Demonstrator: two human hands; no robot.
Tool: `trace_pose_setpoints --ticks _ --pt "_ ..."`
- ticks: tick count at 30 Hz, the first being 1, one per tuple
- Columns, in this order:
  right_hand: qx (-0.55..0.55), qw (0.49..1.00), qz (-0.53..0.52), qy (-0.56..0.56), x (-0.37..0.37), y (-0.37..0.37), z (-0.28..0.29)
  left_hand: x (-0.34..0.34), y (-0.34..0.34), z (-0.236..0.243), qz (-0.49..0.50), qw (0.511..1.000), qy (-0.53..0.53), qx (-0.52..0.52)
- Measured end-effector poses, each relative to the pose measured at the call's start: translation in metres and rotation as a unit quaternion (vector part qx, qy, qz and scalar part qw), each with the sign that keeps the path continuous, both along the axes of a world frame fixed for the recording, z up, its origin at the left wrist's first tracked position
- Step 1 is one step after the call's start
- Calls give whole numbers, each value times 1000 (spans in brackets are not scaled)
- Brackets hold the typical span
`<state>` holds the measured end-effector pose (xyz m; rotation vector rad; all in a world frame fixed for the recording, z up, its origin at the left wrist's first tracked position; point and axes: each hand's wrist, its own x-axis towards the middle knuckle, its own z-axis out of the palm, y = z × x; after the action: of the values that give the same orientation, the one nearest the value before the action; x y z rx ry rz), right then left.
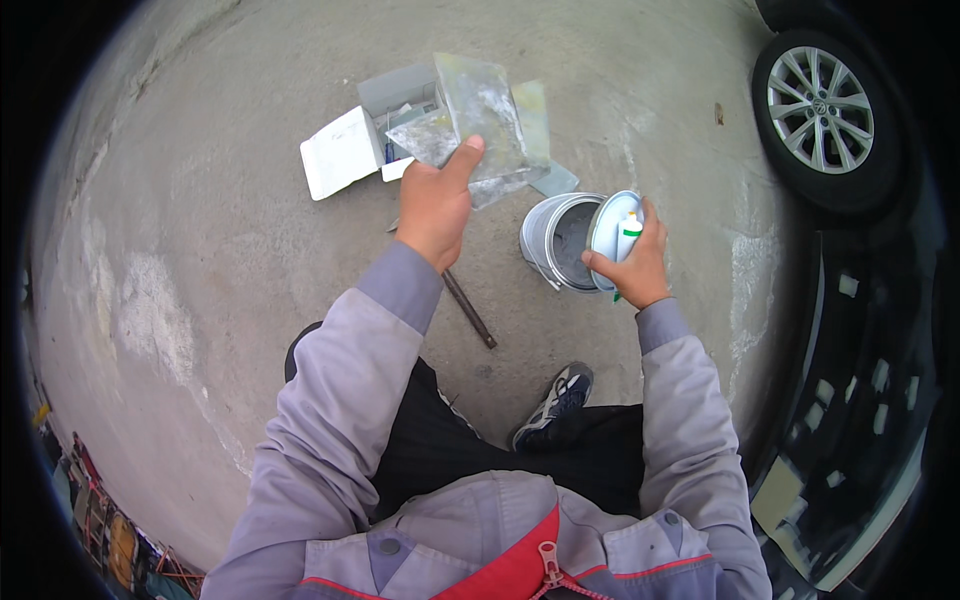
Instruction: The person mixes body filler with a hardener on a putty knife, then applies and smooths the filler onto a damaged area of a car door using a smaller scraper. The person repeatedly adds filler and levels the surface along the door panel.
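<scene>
Translucent, smeared flat sheets (487, 95) are pinched in the left hand (437, 208), while the right hand (642, 265) clamps a round white lid (604, 236) and green-and-white tube (629, 229) beside the open silvery metal can (536, 236), seemingly lid-handling, next needing a steady tilt.

Grey jacket (455, 510), darker cuffs (402, 285), red zip flap (520, 560), black trousers (595, 440), navy-white shoe (556, 402).

On my feed the left hand (437, 212) gripped stained translucent sheets (483, 100), which covered my view of the right edge of an open white box (340, 155). I saw the right hand (640, 265) hold a pale lid (604, 228) tilted by the right rim of a can (539, 237) of grey paste (573, 238). A dark bar (468, 308) lay on the concrete (250, 260), with a car wheel (820, 110) towards its right edge.
</scene>
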<state>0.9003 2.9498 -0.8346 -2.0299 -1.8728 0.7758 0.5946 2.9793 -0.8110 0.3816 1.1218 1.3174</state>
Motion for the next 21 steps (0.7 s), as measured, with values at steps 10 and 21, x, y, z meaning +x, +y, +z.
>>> trace_pose_setpoints --ticks 10,21 --pt "-140 957 -235 -99 121 -43 -90 19 -10 20 -33 999 35 -16" --pt "-197 955 -165 -149 104 -57 -127 34 -33 33 -26 997 76 -12"
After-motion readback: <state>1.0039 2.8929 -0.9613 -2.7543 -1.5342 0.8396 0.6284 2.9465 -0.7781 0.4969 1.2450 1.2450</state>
